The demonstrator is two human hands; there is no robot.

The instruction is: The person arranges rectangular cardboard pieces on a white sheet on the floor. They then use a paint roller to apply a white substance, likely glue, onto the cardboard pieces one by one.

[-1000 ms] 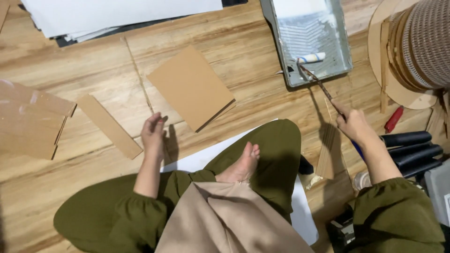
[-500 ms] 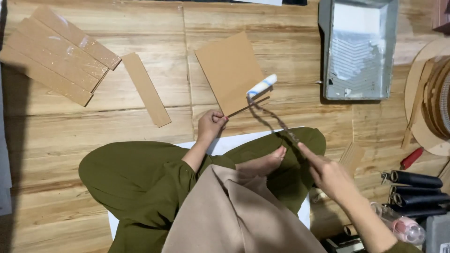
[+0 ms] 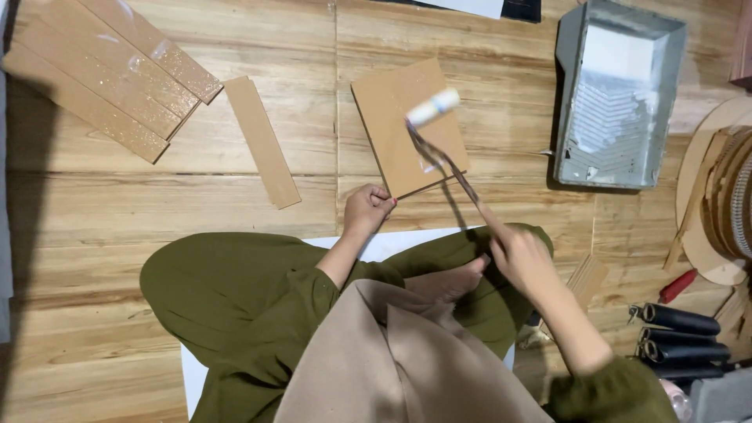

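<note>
I sit cross-legged on a wooden floor. My right hand grips the handle of a small paint roller, whose white sleeve rests on a brown cardboard panel lying flat in front of me. My left hand, fingers curled, presses on the panel's near corner. A grey paint tray with white glue or paint sits to the right of the panel.
A stack of glittery brown strips lies at the far left, with a single strip beside it. Cardboard rings, a red-handled tool and black rolls crowd the right edge. White sheet under my legs.
My right hand has carried the roller from the tray leftward onto the cardboard panel, then further up it. My left hand moved to the panel's near corner.
</note>
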